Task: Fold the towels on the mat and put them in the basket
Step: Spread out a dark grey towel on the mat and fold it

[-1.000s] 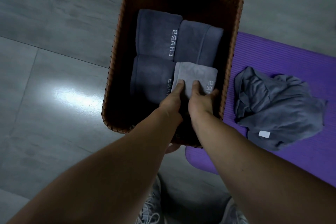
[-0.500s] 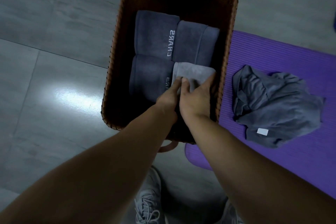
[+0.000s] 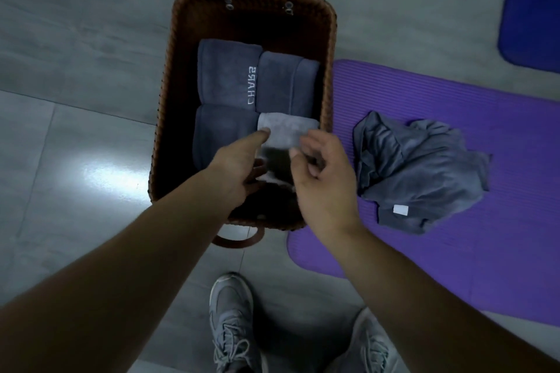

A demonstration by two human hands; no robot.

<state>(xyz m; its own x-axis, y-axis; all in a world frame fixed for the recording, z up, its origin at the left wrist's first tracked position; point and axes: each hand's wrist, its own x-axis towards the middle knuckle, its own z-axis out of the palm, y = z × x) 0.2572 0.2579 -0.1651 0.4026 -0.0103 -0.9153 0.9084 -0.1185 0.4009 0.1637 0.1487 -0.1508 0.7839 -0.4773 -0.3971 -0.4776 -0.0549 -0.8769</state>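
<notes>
Pale towel (image 3: 288, 133) in basket (image 3: 329, 39); left hand (image 3: 239, 166) grip unclear; right hand (image 3: 325, 179) released; crumpled towel (image 3: 424, 172) on mat (image 3: 454, 257)

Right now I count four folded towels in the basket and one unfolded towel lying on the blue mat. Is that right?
Not quite. The head view shows four folded towels in the basket, but the unfolded towel lies on the purple mat beside the basket, not on the blue mat farther off at the upper right.

White letters reading "CHARS" run sideways along the folded dark towel (image 3: 224, 73) in the basket (image 3: 181, 39).
</notes>
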